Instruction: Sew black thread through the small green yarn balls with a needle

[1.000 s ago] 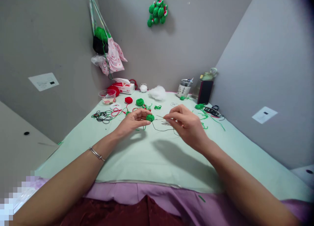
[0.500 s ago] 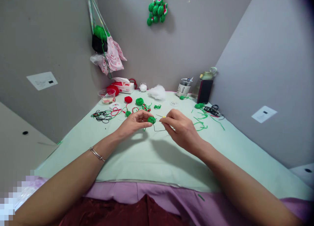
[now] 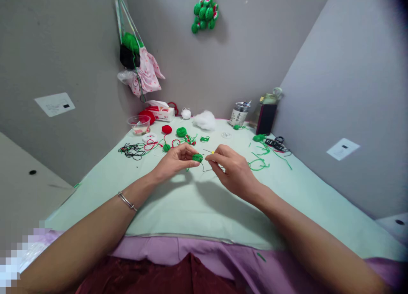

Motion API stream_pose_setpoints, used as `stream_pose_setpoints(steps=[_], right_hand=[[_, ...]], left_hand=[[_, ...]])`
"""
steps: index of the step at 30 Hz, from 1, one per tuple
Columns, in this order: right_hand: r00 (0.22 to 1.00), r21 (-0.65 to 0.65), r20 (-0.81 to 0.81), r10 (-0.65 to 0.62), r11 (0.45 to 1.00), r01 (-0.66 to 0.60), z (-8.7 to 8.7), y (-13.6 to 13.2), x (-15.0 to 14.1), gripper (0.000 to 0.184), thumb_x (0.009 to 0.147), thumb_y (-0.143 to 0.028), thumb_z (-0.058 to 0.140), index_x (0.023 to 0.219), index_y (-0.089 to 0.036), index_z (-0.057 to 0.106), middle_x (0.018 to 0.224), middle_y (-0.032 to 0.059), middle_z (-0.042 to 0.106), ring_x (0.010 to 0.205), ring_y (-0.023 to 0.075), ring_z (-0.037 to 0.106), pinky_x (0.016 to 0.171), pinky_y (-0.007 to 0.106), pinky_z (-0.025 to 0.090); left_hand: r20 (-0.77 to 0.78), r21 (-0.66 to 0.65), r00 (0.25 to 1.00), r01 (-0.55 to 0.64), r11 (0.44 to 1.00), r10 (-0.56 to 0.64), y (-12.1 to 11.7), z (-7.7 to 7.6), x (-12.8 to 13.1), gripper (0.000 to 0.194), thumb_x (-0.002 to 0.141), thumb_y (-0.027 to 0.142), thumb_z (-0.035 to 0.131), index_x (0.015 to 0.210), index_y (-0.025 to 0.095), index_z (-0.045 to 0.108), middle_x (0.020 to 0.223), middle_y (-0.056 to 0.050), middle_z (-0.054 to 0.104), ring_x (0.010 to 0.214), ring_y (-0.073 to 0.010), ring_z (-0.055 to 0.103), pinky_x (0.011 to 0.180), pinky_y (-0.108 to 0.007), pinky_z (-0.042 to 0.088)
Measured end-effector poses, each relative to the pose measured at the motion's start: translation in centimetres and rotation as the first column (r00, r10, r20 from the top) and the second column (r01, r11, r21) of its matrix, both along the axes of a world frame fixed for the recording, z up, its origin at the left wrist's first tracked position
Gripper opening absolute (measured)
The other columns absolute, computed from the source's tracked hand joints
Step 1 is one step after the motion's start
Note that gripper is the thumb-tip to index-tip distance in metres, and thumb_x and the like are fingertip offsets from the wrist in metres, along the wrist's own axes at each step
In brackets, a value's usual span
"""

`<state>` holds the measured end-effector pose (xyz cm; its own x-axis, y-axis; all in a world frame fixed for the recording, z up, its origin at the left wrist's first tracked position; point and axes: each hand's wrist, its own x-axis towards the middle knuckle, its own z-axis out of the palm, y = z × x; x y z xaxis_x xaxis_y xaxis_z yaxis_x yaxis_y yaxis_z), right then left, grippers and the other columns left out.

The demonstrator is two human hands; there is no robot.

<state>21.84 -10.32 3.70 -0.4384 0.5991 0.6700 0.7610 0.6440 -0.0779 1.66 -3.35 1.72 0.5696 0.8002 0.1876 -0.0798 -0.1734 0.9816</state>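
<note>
Drawing nearer over the last second, the right hand (image 3: 234, 168) now has its fingertips just beside the green ball (image 3: 197, 157), where a clear gap stood between them. The ball has shifted slightly right in the left hand (image 3: 175, 161), and the visible span of dark thread (image 3: 207, 171) below is shorter. That suggests the needle (image 3: 204, 158) is meeting the ball's right side, though whether its point is in the yarn is too small to tell.

The left thumb and fingers close lightly round the ball, leaving its right face bare. The right thumb and forefinger are pinched together on what looks like the needle, of which only a sliver shows. The ball is held above the middle of the table (image 3: 191, 209), between its near and far edges.

Near the table's far left corner, the tissue box (image 3: 164, 114) carries red print; by the far edge, towards the right corner, the tin (image 3: 238, 117) bears dark characters. Neither can be read, nor can the faint print on the left wall's card (image 3: 55, 104).
</note>
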Motion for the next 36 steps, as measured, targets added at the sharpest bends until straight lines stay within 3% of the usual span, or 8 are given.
stream_pose_setpoints(steps=[6, 24, 29, 33, 36], right_hand=[[0.998, -0.004, -0.068, 0.012, 1.000, -0.012, 0.59, -0.19, 0.40, 0.019, 0.094, -0.011, 0.050, 0.093, -0.015, 0.069, 0.081, 0.0066, 0.057, 0.072, 0.0162, 0.054, 0.064, 0.028, 0.042], [1.000, -0.060, 0.030, 0.006, 0.998, -0.005, 0.25, -0.09, 0.30, 0.024, 0.096, -0.013, 0.046, 0.090, -0.014, 0.069, 0.078, 0.0067, 0.054, 0.074, 0.0172, 0.051, 0.065, 0.029, 0.041], [0.994, -0.226, -0.113, 0.011, 0.973, -0.036, 0.22, 0.08, 0.23, 0.020, 0.094, -0.012, 0.050, 0.092, -0.015, 0.069, 0.079, 0.0035, 0.053, 0.069, 0.0135, 0.049, 0.063, 0.027, 0.038], [0.955, -0.444, -0.295, -0.021, 0.888, -0.118, 0.48, 0.30, 0.55, 0.018, 0.092, -0.014, 0.054, 0.092, -0.018, 0.071, 0.077, 0.0006, 0.052, 0.065, 0.0108, 0.048, 0.059, 0.025, 0.036], [0.930, -0.537, -0.365, -0.041, 0.826, -0.174, 0.63, 0.54, 0.87, 0.017, 0.090, -0.016, 0.057, 0.094, -0.018, 0.073, 0.079, 0.0006, 0.052, 0.067, 0.0111, 0.049, 0.060, 0.026, 0.036]], left_hand=[[-0.012, 0.000, 1.000, -0.009, 1.000, 0.009, -0.09, 0.18, -0.08, 0.029, 0.070, 0.024, 0.079, 0.091, 0.017, 0.060, 0.089, -0.001, 0.064, 0.085, -0.0136, 0.059, 0.077, -0.029, 0.046], [-0.024, 0.014, 1.000, 0.006, 1.000, -0.005, 0.12, -0.41, 0.01, 0.029, 0.069, 0.023, 0.080, 0.092, 0.016, 0.063, 0.090, -0.002, 0.065, 0.086, -0.0149, 0.061, 0.082, -0.032, 0.047], [-0.004, -0.025, 0.999, 0.036, 0.999, -0.036, 0.01, -0.30, 0.04, 0.030, 0.069, 0.024, 0.080, 0.093, 0.017, 0.063, 0.091, -0.002, 0.066, 0.085, -0.0141, 0.061, 0.081, -0.031, 0.046], [0.001, -0.034, 0.999, 0.049, 0.998, -0.049, 0.06, -0.27, -0.13, 0.030, 0.069, 0.024, 0.080, 0.093, 0.017, 0.063, 0.091, -0.001, 0.066, 0.085, -0.0135, 0.060, 0.081, -0.031, 0.045], [0.006, -0.050, 0.999, 0.053, 0.997, -0.053, 0.09, -0.29, -0.18, 0.030, 0.068, 0.022, 0.080, 0.091, 0.017, 0.062, 0.090, 0.000, 0.065, 0.084, -0.0130, 0.060, 0.081, -0.030, 0.045]])
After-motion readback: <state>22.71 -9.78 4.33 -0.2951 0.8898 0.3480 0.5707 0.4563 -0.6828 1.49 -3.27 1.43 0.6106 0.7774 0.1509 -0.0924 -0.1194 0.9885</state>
